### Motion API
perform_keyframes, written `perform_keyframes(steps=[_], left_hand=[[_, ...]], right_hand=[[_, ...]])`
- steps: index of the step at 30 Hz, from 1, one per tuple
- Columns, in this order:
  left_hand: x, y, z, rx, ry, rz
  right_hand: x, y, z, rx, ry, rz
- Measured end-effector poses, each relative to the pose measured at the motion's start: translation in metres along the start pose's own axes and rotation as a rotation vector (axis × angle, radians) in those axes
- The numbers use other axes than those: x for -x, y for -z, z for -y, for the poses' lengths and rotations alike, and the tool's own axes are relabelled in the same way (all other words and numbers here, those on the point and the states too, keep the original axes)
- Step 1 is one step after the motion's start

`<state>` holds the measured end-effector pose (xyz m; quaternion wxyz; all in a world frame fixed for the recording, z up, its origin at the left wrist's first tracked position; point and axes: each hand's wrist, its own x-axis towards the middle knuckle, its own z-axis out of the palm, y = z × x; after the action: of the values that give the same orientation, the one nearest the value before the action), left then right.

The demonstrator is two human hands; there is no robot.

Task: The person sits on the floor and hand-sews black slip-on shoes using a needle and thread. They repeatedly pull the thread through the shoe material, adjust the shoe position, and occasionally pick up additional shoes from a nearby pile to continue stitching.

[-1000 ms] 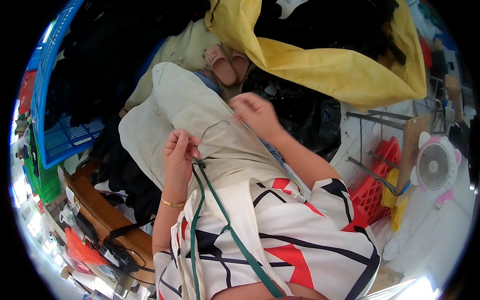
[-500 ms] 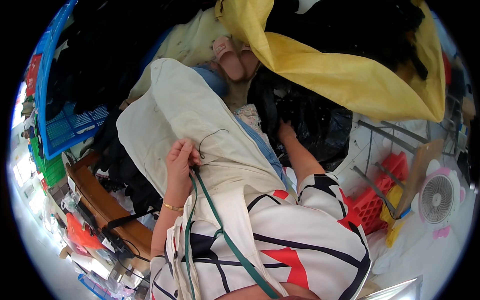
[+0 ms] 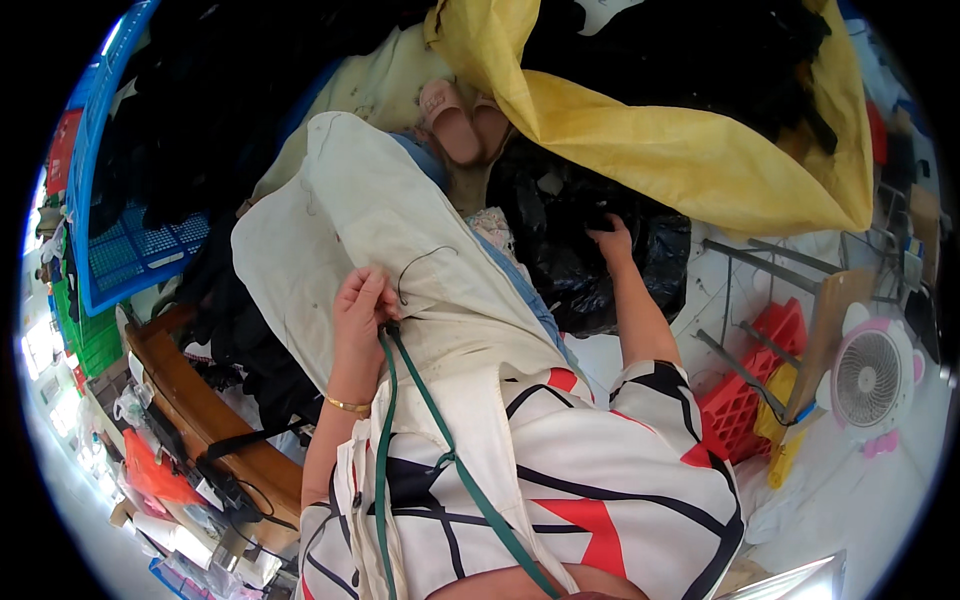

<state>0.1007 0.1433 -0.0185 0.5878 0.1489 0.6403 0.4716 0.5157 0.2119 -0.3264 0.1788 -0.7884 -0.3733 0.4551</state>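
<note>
My left hand (image 3: 362, 312) pinches a cream cloth (image 3: 400, 250) that lies spread over my lap, gripping it where a thin dark thread (image 3: 425, 262) loops out. A green cord (image 3: 410, 400) runs from that spot down over my patterned top. My right hand (image 3: 615, 238) is stretched out to the right, fingers on a heap of black plastic bags (image 3: 570, 250). A big yellow sack (image 3: 690, 150) full of dark cloth lies just beyond it. My feet in pink slippers (image 3: 462, 122) show past the cream cloth.
A blue crate (image 3: 130, 250) and green crates stand at the left, with dark garments piled above. A wooden bench edge (image 3: 190, 400) with cables runs lower left. Red baskets (image 3: 745, 385), a metal frame and a small pink fan (image 3: 870, 375) stand at the right.
My right hand has left the cream cloth and swung out to the right onto the black bags. My left hand stays pinched on the cloth.
</note>
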Motion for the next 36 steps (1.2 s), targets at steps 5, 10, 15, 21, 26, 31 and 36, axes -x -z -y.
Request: perform_keyframes(steps=[5,10,15,21,26,31,36], left_hand=[[-0.002,0.031,0.001,0.151,-0.107,0.000],[0.007,0.063,-0.001,0.231,-0.145,-0.100],[0.013,0.103,-0.007,0.281,-0.260,-0.165],[0.022,0.149,-0.018,0.384,-0.433,-0.233],[0.034,0.158,-0.018,0.447,-0.491,-0.235],[0.043,0.167,-0.025,0.464,-0.601,-0.231],[0.058,0.140,-0.030,0.305,-0.520,-0.050]], right_hand=[[0.061,0.032,0.088,-0.689,-0.058,0.143],[0.113,0.059,0.166,-1.068,0.012,0.379],[0.214,0.039,0.276,-1.027,0.084,0.774],[0.288,-0.070,0.330,-0.596,0.147,1.088],[0.292,-0.148,0.309,0.250,0.851,0.861],[0.321,-0.131,0.338,0.479,1.019,0.757],[0.315,-0.108,0.352,0.287,1.273,0.513]])
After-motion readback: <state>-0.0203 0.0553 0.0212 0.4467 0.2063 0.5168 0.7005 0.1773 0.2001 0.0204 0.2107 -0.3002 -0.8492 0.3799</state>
